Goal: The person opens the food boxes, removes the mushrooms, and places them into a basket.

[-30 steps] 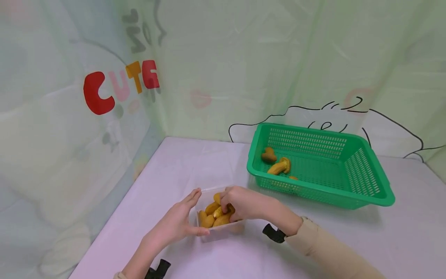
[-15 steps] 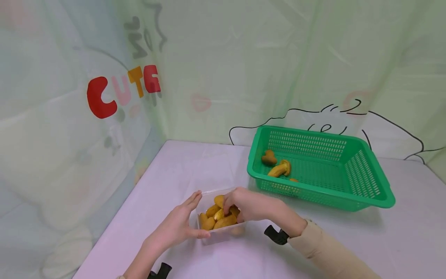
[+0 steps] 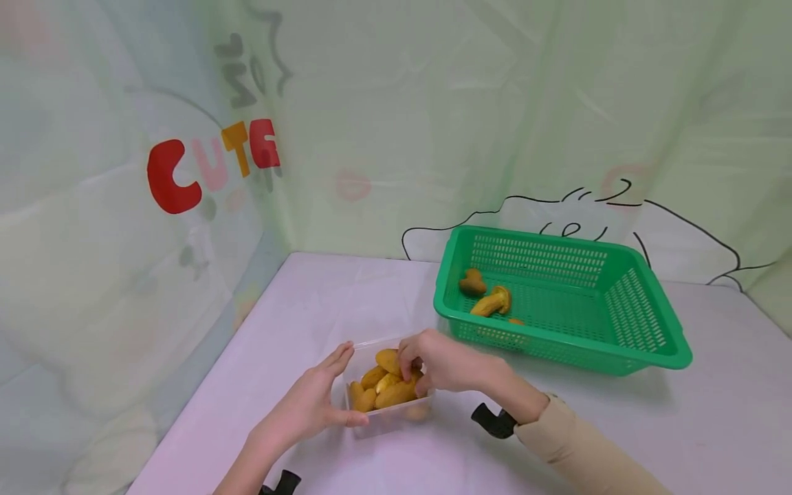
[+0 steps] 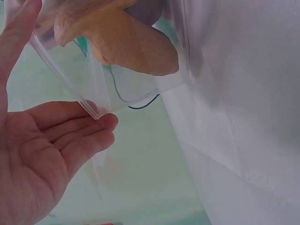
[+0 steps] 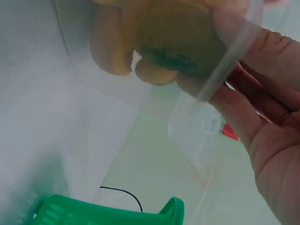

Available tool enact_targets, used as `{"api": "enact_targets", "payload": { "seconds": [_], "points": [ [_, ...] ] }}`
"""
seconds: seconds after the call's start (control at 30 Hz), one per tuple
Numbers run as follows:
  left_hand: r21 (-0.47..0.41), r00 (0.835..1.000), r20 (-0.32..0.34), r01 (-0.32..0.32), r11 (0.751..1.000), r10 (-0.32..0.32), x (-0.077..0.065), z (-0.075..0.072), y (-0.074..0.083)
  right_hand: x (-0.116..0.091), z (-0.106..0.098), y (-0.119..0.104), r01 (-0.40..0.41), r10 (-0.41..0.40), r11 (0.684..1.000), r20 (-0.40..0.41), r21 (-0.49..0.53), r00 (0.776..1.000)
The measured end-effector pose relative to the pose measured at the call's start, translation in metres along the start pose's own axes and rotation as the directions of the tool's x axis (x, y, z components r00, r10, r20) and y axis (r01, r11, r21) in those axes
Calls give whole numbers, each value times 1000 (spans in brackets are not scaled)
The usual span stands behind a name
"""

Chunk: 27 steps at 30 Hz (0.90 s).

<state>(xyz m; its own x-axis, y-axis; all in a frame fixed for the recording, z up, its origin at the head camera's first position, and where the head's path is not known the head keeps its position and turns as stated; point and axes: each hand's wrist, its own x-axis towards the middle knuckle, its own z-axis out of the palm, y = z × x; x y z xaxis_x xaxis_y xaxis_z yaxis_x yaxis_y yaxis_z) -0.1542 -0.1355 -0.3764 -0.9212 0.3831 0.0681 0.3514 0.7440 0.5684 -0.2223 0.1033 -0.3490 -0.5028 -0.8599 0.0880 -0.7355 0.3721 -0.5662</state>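
Observation:
A clear plastic container stands on the table, filled with several yellow-brown mushrooms. My left hand spans its left side, fingertips at the far corner and thumb along the near rim. In the left wrist view those fingers touch the container's corner quite straight. From the right, my right hand reaches over the rim with curled fingers and pinches a mushroom inside. The right wrist view shows a dark-capped mushroom by the thumb; the fingertips are partly hidden.
Behind and right of the container sits a green perforated basket with a few mushrooms at its left end. A white cloth covers the table. Printed curtains close off the back and left.
My right hand's fingers shift slightly among the mushrooms in the container. My left hand stays at the container's left side. The view itself drifts a little.

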Motion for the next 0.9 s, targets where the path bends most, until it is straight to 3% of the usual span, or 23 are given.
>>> {"api": "enact_targets", "payload": {
  "seconds": [0.2, 0.4, 0.67, 0.8, 0.9],
  "points": [
    [4, 1000, -16, -18, 1000, 18, 0, -2, -1, -4, -9, 1, 50, -49, 999, -68, 18, 996],
    [-16, 1000, -2, -13, 1000, 13, -2, 0, -2, -8, -13, 6, 75, -61, 987, -105, 143, 993],
    [-8, 1000, -5, -16, 1000, 16, -3, 3, -3, -19, -31, 12, 131, -60, 959, -271, 250, 961],
    [2, 1000, -11, -19, 1000, 19, -3, 3, -3, -27, -46, 17, 105, -4, 968, -403, 229, 915],
    [7, 1000, -10, -20, 1000, 20, -2, 1, -2, -34, -57, 25, 80, 23, 981, -525, 174, 850]
  ]
}}
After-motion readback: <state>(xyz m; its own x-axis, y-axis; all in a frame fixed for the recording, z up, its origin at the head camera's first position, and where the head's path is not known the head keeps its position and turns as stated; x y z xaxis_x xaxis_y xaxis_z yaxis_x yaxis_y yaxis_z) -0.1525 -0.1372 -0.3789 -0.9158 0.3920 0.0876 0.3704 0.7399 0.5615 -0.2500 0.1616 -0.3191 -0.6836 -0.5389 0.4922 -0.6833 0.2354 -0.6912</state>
